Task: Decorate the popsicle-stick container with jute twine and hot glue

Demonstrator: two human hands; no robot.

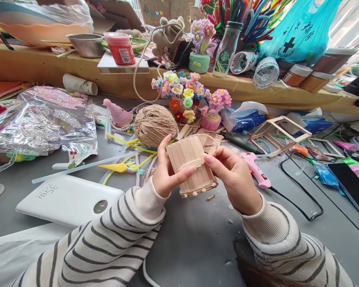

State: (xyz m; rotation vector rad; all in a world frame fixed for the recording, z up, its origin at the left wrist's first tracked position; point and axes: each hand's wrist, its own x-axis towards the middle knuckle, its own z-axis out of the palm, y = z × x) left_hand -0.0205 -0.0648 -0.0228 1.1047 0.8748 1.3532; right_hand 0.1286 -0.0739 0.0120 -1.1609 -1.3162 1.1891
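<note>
Between my hands is a small craft-stick panel (191,147), its pale wooden strips lying side by side with a short strip across the middle. Rough twine or glue edges its bottom. My left hand (167,171) grips the panel from the left, thumb pressed on the cross strip, fingers behind it. With thumb and forefinger my right hand (237,179) pinches its right edge; the other fingers are curled. Just behind stands a ball of twine (156,125). A pink glue gun (256,169) lies beside my right hand.
A white power bank (68,203) lies left and a dark phone (354,187) far right. Wooden stick frames (290,129) and a green-black cutter (242,142) sit behind. Pipe-cleaner flowers (182,91) stand before a crowded shelf (113,85). The glue gun's cord loops across the right side.
</note>
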